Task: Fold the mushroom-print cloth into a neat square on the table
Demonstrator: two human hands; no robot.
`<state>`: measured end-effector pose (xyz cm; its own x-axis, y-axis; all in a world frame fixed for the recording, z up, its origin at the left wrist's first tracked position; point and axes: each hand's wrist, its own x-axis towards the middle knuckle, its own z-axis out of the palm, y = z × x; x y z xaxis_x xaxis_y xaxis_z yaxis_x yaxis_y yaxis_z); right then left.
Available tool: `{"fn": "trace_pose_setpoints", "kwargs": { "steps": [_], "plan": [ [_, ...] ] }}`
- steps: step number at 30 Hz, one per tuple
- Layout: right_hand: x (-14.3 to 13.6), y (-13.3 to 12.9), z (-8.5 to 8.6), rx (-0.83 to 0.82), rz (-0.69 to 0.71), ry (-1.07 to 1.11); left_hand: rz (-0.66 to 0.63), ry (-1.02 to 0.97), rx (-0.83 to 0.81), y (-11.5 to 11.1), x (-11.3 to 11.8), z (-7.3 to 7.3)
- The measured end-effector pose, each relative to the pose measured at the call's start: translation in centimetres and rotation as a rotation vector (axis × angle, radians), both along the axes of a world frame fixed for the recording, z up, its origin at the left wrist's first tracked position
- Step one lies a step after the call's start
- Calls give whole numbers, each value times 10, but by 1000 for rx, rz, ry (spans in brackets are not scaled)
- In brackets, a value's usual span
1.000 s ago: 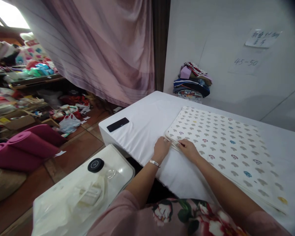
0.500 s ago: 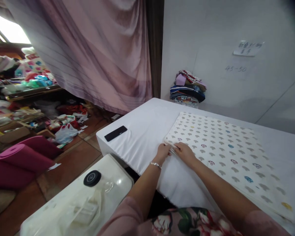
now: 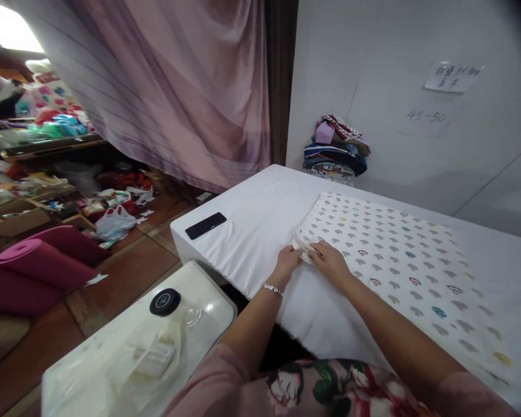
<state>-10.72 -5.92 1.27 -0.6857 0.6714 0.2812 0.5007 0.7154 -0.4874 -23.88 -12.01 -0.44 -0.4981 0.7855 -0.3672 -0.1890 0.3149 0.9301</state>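
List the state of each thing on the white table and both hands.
Patterned cloth: folded flat, near corner layers lifted.
Left hand: pinching that corner.
Right hand: pinching the same corner.
Phone: lying flat, screen dark.
Clothes pile: stacked against the wall.

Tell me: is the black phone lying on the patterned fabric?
No, the black phone lies on the bare white table cover, apart from the patterned fabric that both hands grip.

Cluttered sewing workshop: fabric rolls, sewing machine, folded cloth stack.
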Motion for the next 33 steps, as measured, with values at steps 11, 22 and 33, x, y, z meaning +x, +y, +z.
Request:
{"fn": "trace_pose_setpoints", "kwargs": {
  "steps": [11,22,33],
  "plan": [
    [-7,-14,4,124,38,-103,51,-277,136,-12,6,3],
    [-12,-17,-2,196,107,-363,37,-272,144,-16,5,5],
    [-13,-21,-3,144,99,-347,15,-363,186,-18,-1,-3]
  ]
}}
